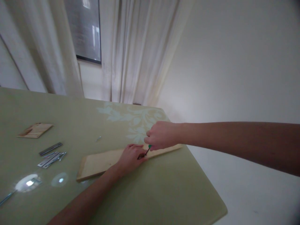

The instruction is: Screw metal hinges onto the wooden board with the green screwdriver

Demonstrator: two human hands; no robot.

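A long pale wooden board (pixel 100 162) lies on the green table (pixel 152 193), running from lower left up toward the table's right edge. My left hand (pixel 130 157) rests on the board with its fingers curled around a small dark piece at the tool's tip. My right hand (pixel 160 135) is closed in a fist on a green-handled screwdriver (pixel 148 149), whose tip points down at the board beside my left fingers.
Several flat metal strips (pixel 51 155) lie at the left. A small wooden piece (pixel 35 130) sits further back left. A tiny screw (pixel 98 138) lies near the centre. The table's right edge drops to a white floor. Curtains and a window stand behind.
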